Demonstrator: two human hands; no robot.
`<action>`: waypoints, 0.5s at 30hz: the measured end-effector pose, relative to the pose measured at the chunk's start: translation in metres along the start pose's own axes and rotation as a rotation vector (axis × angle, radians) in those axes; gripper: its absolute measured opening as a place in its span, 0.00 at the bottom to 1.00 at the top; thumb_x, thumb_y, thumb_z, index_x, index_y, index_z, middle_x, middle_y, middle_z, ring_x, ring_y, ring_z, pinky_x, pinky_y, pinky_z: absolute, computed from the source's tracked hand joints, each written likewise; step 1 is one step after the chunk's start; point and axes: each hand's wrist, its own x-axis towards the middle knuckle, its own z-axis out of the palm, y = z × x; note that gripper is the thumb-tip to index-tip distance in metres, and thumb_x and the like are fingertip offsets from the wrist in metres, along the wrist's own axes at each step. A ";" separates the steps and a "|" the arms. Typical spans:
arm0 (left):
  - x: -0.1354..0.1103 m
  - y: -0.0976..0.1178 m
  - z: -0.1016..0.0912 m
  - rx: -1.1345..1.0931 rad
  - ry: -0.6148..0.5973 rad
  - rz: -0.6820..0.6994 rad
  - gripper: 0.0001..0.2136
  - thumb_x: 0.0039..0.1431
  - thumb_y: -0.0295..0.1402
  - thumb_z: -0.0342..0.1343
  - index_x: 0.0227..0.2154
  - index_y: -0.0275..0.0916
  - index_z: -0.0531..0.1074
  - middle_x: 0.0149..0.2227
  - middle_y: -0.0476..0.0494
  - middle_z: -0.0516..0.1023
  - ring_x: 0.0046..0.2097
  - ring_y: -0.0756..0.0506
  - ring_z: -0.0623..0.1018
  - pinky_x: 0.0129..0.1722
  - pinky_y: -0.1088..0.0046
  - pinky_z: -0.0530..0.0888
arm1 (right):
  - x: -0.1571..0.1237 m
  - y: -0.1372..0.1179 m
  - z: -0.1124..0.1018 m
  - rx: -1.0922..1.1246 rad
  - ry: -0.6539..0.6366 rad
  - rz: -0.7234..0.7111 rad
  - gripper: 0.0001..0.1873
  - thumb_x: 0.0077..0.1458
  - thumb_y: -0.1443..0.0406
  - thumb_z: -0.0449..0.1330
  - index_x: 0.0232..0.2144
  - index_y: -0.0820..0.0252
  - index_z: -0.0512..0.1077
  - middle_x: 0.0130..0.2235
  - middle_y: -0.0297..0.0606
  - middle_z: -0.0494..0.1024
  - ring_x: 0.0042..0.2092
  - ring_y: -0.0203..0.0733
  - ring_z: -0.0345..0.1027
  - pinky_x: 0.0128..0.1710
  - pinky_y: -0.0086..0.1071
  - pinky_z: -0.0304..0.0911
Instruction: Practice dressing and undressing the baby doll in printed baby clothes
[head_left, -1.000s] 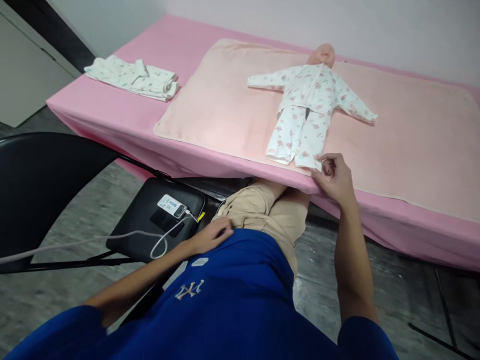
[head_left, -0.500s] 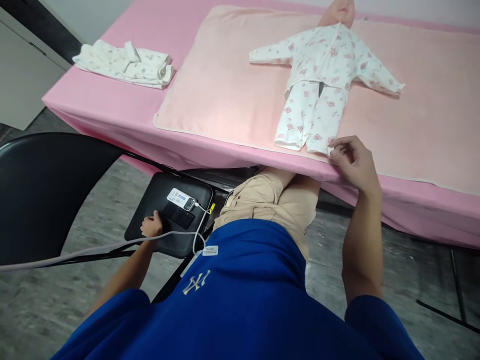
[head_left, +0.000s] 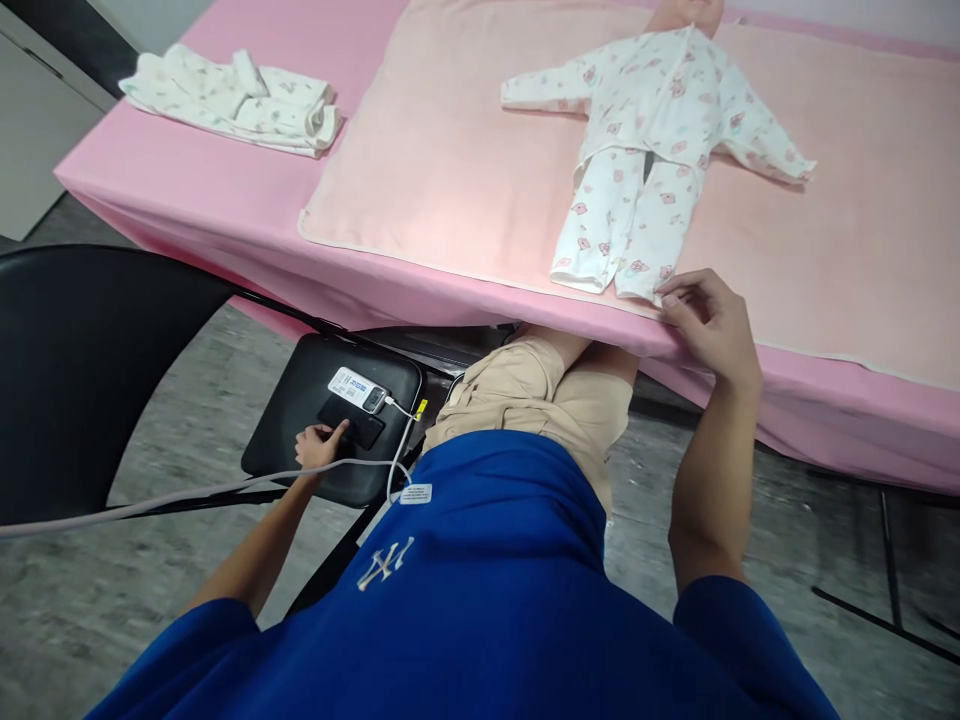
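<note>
White baby pants (head_left: 600, 225) with a pink print lie on a pink mat, below a matching long-sleeved baby top (head_left: 652, 100). A doll's head (head_left: 686, 14), cut off by the upper edge of the view, shows at the top's collar. My right hand (head_left: 712, 320) pinches the right-hand leg cuff of the pants between thumb and forefinger. Down at the left, my left hand (head_left: 319, 446) is over a black stool seat (head_left: 277, 430). Its fingers are apart, and the tips touch a dark phone (head_left: 367, 430) lying flat there.
A white device (head_left: 352, 388) with a plugged-in cable lies beside the phone. Folded printed baby clothes (head_left: 232, 105) rest on the pink tablecloth (head_left: 135, 170) at the left. A black chair back (head_left: 82, 370) stands at the left, with a pale cable (head_left: 187, 495) crossing before it.
My left hand has loosened from a curled shape and reached to the right onto the phone. My right hand keeps its pinch on the pants cuff. The view has shifted slightly.
</note>
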 end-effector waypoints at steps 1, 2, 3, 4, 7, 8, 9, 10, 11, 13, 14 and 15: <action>-0.002 0.001 0.000 0.004 -0.002 0.007 0.24 0.66 0.56 0.59 0.51 0.40 0.71 0.68 0.27 0.68 0.72 0.27 0.69 0.74 0.44 0.63 | 0.000 0.000 0.000 0.001 0.005 0.000 0.12 0.65 0.51 0.70 0.45 0.48 0.81 0.46 0.40 0.84 0.43 0.48 0.78 0.52 0.48 0.75; -0.004 0.002 0.000 0.010 -0.003 0.014 0.24 0.66 0.56 0.59 0.50 0.40 0.71 0.68 0.27 0.68 0.72 0.27 0.69 0.74 0.44 0.63 | 0.000 0.000 0.000 -0.001 0.009 0.000 0.12 0.65 0.51 0.70 0.44 0.48 0.81 0.46 0.40 0.85 0.44 0.48 0.78 0.52 0.48 0.75; -0.006 0.003 -0.001 0.018 -0.004 0.018 0.23 0.66 0.55 0.59 0.50 0.40 0.71 0.68 0.27 0.68 0.72 0.27 0.69 0.74 0.44 0.63 | -0.001 0.000 0.000 -0.005 0.010 0.001 0.12 0.65 0.51 0.69 0.44 0.48 0.81 0.46 0.40 0.85 0.44 0.49 0.78 0.52 0.48 0.75; -0.007 0.005 -0.002 0.027 -0.005 0.019 0.23 0.66 0.55 0.59 0.51 0.40 0.71 0.68 0.27 0.68 0.72 0.27 0.69 0.74 0.44 0.64 | -0.001 0.000 0.000 -0.009 0.008 0.004 0.12 0.66 0.50 0.69 0.45 0.48 0.80 0.46 0.39 0.85 0.44 0.49 0.78 0.52 0.48 0.75; -0.013 0.015 -0.005 0.069 -0.007 0.006 0.24 0.69 0.56 0.54 0.52 0.39 0.71 0.69 0.24 0.67 0.72 0.26 0.69 0.73 0.44 0.65 | -0.001 0.002 -0.001 -0.026 -0.007 0.011 0.11 0.67 0.49 0.68 0.45 0.45 0.80 0.47 0.39 0.85 0.45 0.51 0.79 0.53 0.49 0.75; -0.015 0.020 -0.007 0.087 -0.006 -0.002 0.26 0.70 0.57 0.51 0.53 0.38 0.71 0.69 0.23 0.66 0.73 0.25 0.69 0.72 0.43 0.66 | -0.002 0.002 -0.001 -0.034 -0.007 0.010 0.11 0.67 0.49 0.68 0.45 0.45 0.80 0.47 0.39 0.85 0.45 0.51 0.79 0.53 0.50 0.75; -0.017 0.024 -0.009 0.107 -0.006 -0.008 0.27 0.72 0.56 0.47 0.54 0.36 0.71 0.70 0.20 0.66 0.73 0.24 0.68 0.72 0.43 0.67 | -0.002 0.002 -0.001 -0.040 -0.005 0.008 0.11 0.67 0.49 0.67 0.45 0.44 0.80 0.47 0.39 0.85 0.45 0.52 0.80 0.53 0.51 0.76; -0.020 0.030 -0.012 0.127 -0.011 -0.010 0.27 0.74 0.54 0.43 0.55 0.34 0.71 0.69 0.17 0.66 0.73 0.23 0.68 0.70 0.42 0.68 | -0.002 0.003 -0.001 -0.046 -0.003 0.007 0.11 0.67 0.49 0.67 0.45 0.44 0.80 0.46 0.39 0.85 0.45 0.53 0.80 0.53 0.51 0.76; -0.023 0.034 -0.015 0.150 -0.024 -0.006 0.28 0.75 0.51 0.40 0.54 0.31 0.71 0.67 0.14 0.68 0.72 0.21 0.69 0.69 0.41 0.69 | -0.002 0.003 -0.001 -0.050 0.000 0.008 0.11 0.67 0.49 0.67 0.44 0.44 0.80 0.46 0.39 0.85 0.45 0.53 0.80 0.53 0.51 0.76; -0.034 0.043 -0.025 0.189 -0.094 0.040 0.26 0.73 0.48 0.41 0.47 0.29 0.75 0.56 0.12 0.77 0.67 0.18 0.74 0.63 0.40 0.72 | -0.002 0.002 0.000 -0.050 0.007 0.014 0.12 0.67 0.48 0.67 0.44 0.45 0.80 0.46 0.40 0.85 0.46 0.53 0.80 0.54 0.52 0.76; -0.043 0.046 -0.030 0.200 -0.155 0.091 0.24 0.71 0.49 0.46 0.41 0.31 0.77 0.47 0.16 0.81 0.63 0.17 0.78 0.60 0.40 0.74 | -0.002 0.002 0.000 -0.048 0.010 0.016 0.13 0.67 0.48 0.67 0.44 0.46 0.80 0.46 0.40 0.85 0.46 0.53 0.80 0.55 0.52 0.75; -0.054 0.049 -0.036 0.199 -0.221 0.172 0.22 0.67 0.50 0.51 0.35 0.34 0.77 0.39 0.22 0.82 0.56 0.18 0.82 0.56 0.41 0.76 | -0.001 0.001 0.000 -0.045 0.011 0.017 0.14 0.66 0.48 0.67 0.44 0.47 0.80 0.46 0.40 0.85 0.46 0.52 0.80 0.55 0.51 0.75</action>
